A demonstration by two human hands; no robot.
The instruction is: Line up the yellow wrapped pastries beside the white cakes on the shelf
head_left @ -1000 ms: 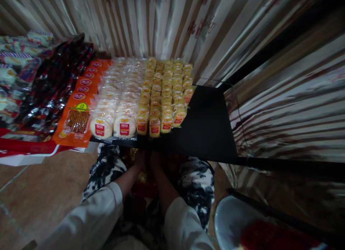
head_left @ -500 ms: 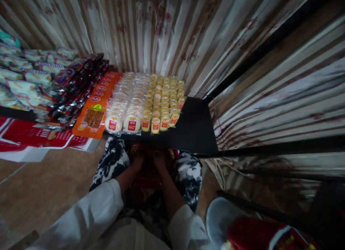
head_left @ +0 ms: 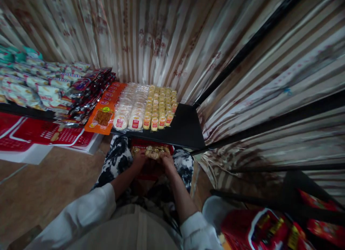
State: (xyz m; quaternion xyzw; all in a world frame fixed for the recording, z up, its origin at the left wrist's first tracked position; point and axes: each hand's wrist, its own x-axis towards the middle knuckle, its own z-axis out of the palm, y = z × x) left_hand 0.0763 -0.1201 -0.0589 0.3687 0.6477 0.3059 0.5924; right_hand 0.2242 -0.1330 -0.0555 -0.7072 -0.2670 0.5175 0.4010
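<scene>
Between my knees, my left hand (head_left: 139, 160) and my right hand (head_left: 167, 161) grip the two sides of a bunch of small snacks in clear, shiny wrapping (head_left: 152, 153). The snacks look golden brown; their exact kind is too dim to tell. Fingers of both hands are closed at the bunch's edges. Just below and behind it is a red basket (head_left: 171, 148), partly hidden by my hands and the shelf, with more similar wrapped pieces inside. On the black shelf (head_left: 188, 125) ahead stand rows of yellow wrapped cakes (head_left: 161, 106) and round white rice crackers (head_left: 135, 123).
Left along the shelf are an orange pack of sticks (head_left: 101, 117), dark red packets (head_left: 93, 90) and piled white packets (head_left: 48, 93). Red baskets printed on a box (head_left: 67, 137) show below. A dark pole (head_left: 242, 50) crosses before the striped curtain (head_left: 151, 34). Red bags (head_left: 242, 228) lie lower right.
My hands have come up out of the dark basket and now show the wrapped snacks between them. The view has shifted slightly, and the shelf's goods appear smaller.
</scene>
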